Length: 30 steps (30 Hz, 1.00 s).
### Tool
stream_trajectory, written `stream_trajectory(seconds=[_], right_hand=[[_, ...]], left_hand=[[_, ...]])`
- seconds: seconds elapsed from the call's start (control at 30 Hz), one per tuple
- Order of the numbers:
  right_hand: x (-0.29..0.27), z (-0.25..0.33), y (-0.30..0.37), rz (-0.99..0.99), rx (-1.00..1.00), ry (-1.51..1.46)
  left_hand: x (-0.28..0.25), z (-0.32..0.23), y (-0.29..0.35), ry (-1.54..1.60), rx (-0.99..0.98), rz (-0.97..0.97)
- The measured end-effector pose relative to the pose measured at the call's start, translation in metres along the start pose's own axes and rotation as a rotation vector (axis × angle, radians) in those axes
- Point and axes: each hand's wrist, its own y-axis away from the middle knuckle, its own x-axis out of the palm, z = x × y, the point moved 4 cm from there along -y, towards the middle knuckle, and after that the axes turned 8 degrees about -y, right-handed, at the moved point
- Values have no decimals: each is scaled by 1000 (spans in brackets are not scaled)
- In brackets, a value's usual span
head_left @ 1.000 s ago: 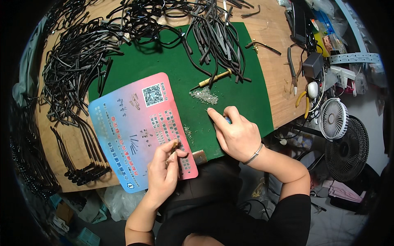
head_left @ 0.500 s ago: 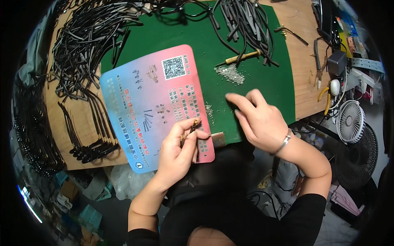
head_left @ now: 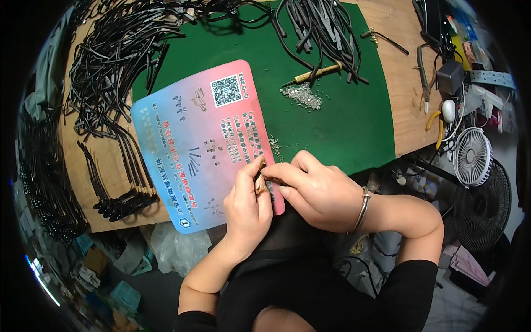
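Observation:
Closed around a small gold-and-dark part (head_left: 260, 188), my left hand (head_left: 247, 207) is above the near right corner of a blue-and-pink printed mat (head_left: 188, 144). My right hand (head_left: 326, 193) meets it there, thumb and forefinger brought together at the part. Whatever those fingertips pinch is too small and hidden to make out. Tiny metal pins or screws (head_left: 275, 146) lie by the mat's right edge. Farther off, a heap of small silvery screws (head_left: 302, 97) sits beside a brass-coloured screwdriver (head_left: 312, 74).
Black eyeglass temples pile up at the far left (head_left: 105, 72) and far right (head_left: 318, 27) of the green work mat (head_left: 354, 122). More dark temples (head_left: 121, 205) lie at the near left. Yellow-handled pliers (head_left: 437, 127) and a white fan (head_left: 473, 157) stand at the right.
My right hand has come left and nearer from over the green mat, joining the left hand. Its spread fingers have closed at the small part.

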Motion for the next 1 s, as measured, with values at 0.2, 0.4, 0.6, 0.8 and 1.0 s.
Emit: stream_trajectory(seconds=[0.2,0.4,0.6,0.8,1.0], right_hand=[[0,-11,-5,303,714,-865],[0,-9,-9,303,679,-771],[-2,-8,-13,244,591,-680],[4,-16,-1,129,294,-166],[-40,-5,19,-32,262,166]], left_hand=[[0,-1,-1,-68,95,-23],[-2,0,-4,-46,56,47],[-3,3,-5,-55,79,43],[-2,1,-8,-37,134,25],[-13,12,-18,130,-65,63]])
